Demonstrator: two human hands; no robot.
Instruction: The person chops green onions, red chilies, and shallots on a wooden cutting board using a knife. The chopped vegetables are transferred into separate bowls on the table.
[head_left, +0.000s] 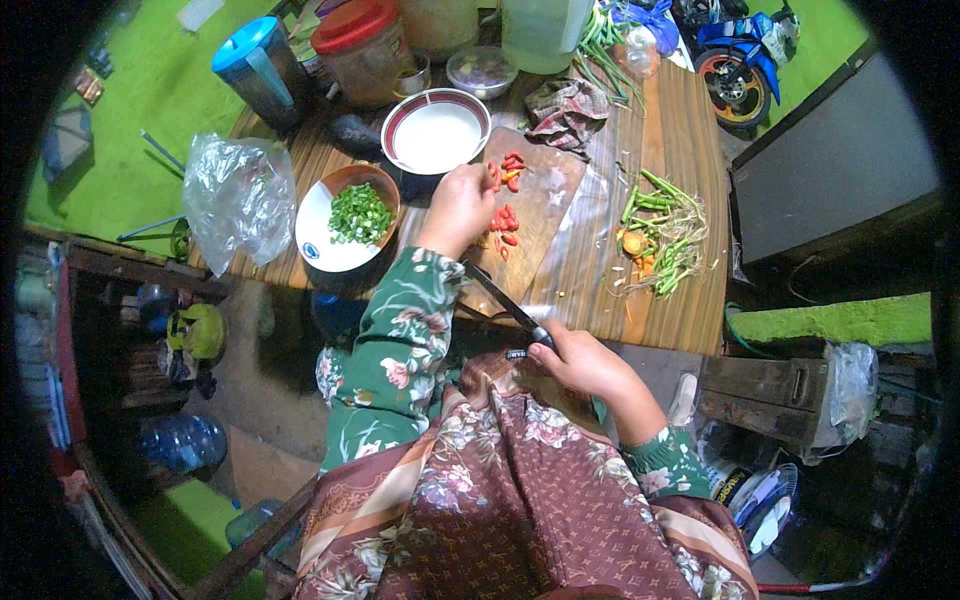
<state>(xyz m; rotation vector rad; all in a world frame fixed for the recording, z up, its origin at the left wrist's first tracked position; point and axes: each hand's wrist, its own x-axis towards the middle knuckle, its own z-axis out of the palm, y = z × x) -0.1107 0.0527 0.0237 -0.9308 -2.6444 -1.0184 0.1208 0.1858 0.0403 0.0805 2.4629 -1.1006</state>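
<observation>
My right hand (589, 362) grips the dark handle of a kitchen knife (504, 298). The blade points up and left, over the near edge of a wooden chopping board (551, 180). Above the board's left side, my left hand (459, 208) has its fingertips pinched at a red chili pepper (494, 177). A small heap of whole red chilies (513, 163) lies just past those fingers. Nearer to me on the board are cut red chili pieces (505, 218). Left of my forearm, chopped green onion (361, 214) fills part of a white bowl (319, 241).
A red-rimmed white plate (436, 133) sits behind my left hand. Green onion roots and carrot trimmings (660, 236) lie on the right of the table (592, 319). A crumpled cloth (568, 112), a plastic bag (238, 196) and a blue-lidded jug (262, 75) stand around the work area.
</observation>
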